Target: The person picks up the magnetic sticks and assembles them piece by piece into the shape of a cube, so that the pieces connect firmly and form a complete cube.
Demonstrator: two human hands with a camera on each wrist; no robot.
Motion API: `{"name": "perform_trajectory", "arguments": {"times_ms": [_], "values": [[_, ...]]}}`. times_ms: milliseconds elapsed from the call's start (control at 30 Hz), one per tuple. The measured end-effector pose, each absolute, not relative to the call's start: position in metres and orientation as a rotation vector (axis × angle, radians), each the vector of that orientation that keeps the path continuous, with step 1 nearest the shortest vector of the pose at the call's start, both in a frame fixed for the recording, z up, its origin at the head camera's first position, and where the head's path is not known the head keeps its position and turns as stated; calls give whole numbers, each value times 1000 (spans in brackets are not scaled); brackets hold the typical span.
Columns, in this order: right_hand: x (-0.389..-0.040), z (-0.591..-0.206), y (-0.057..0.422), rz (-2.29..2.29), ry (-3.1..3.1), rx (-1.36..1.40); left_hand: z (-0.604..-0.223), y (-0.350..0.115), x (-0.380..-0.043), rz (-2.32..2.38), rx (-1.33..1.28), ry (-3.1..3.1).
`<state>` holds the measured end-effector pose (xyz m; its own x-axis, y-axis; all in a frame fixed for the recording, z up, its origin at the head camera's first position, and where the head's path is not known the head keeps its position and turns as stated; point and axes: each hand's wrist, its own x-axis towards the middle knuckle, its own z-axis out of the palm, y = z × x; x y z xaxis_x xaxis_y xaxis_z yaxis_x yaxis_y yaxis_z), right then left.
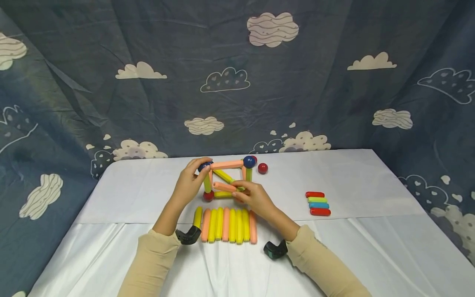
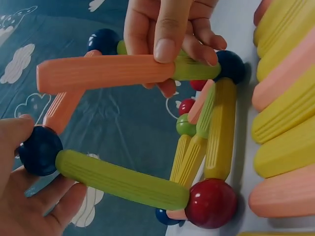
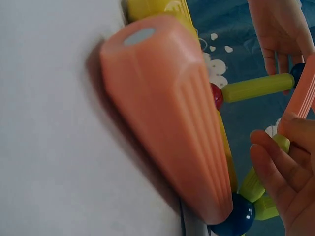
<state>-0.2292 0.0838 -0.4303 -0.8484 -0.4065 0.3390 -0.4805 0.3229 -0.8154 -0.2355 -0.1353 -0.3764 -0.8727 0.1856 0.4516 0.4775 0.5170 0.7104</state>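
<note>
A box-like frame of colored sticks and balls stands on the white table. My left hand pinches the blue ball at its upper left corner, where a green stick runs down to a red ball. Along the top, a pink stick reaches another blue ball. In front of the frame, my right hand holds a separate pink stick between thumb and fingers. Its near end meets a short green stick beside a lower blue ball; the far end is free.
A row of yellow and pink sticks lies in front of the frame. Short red, green and blue pieces are stacked side by side at the right. One loose red ball sits behind, near the dark cloud-print curtain.
</note>
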Motion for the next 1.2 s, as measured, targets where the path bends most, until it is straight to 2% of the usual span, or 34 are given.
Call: {"name": "perform_trajectory", "arguments": {"times_ms": [300,633,800,933,1200], "values": [[-231,-426,70,1500,-2512,720,-377,-140,-238,-1533,-626,-2500],[-232,-425,63,1466,-2513,634,-381,-140,-240,-1461,-649,-2507],[-233,-426,62,1455,-2517,614,-368,-135,-227,-1448,-647,-2464],[-232,-425,63,1466,-2504,642,-361,-131,-220,-1434,-666,-2431],[-229,-412,87,1191,-2122,807,-388,-136,-238,-1367,-635,-2424]]}}
